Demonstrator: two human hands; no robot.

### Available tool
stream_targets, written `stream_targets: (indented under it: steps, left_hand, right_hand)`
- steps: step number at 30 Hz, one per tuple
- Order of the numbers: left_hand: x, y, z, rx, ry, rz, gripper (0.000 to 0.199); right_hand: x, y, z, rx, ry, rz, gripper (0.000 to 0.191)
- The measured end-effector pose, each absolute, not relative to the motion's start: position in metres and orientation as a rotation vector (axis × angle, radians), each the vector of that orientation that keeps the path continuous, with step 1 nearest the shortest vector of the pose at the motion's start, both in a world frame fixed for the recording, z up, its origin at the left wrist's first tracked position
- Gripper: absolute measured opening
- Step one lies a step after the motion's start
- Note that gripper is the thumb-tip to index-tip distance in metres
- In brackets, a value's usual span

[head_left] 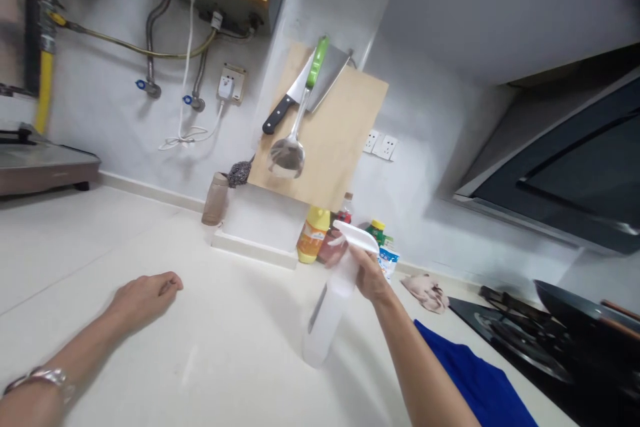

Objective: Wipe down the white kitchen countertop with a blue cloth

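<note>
My right hand [369, 272] is wrapped round the neck of a white spray bottle [330, 313], just under its trigger head. The bottle tilts to the right, and its base is at or just above the white countertop [235, 360]; I cannot tell whether it touches. On the left, my left hand [145, 298] is closed with fingers curled in, over or resting on the counter, with nothing visible in it. A silver bracelet [43, 377] circles that wrist. A blue cloth [470, 373] lies on the counter beside my right forearm.
A wooden board [345, 127] with a ladle [289, 153], a knife [280, 113] and a cleaver hangs at the back. Below stand a yellow bottle [313, 237] and other bottles. A crumpled cloth [427, 292] and a stove with a wok [575, 303] are right. A brown cup [216, 200] stands left.
</note>
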State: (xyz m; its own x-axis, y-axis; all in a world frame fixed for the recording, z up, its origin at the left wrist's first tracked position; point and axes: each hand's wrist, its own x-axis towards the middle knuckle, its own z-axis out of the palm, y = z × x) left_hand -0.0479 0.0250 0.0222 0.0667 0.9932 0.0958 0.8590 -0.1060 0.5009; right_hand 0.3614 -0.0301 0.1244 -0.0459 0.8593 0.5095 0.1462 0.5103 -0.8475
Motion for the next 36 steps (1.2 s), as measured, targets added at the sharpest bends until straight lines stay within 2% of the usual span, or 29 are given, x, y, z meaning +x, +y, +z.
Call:
stream_targets:
  steps: [4,10,19,25,36]
  left_hand:
    - [-0.047,0.025,0.020,2.080,1.866,0.613,0.034]
    - [-0.048,0.023,0.016,2.086,1.856,0.642,0.034]
    - [-0.051,0.024,0.014,2.092,1.839,0.652,0.033]
    - [-0.048,0.023,0.015,2.165,1.810,0.645,0.033]
    - [-0.039,0.008,0.006,2.347,1.654,0.655,0.032]
  right_hand:
    - [0.362,-0.022,0.119,-0.771,-1.486,0.825,0.040]
    - [0.358,-0.017,0.119,-0.767,-1.574,0.939,0.044]
    - [0.352,-0.027,0.118,-0.840,-1.504,0.867,0.054]
    - [0.334,-0.042,0.128,-0.826,-1.581,0.890,0.034]
    - [0.235,-0.054,0.129,-0.773,-1.566,0.950,0.029]
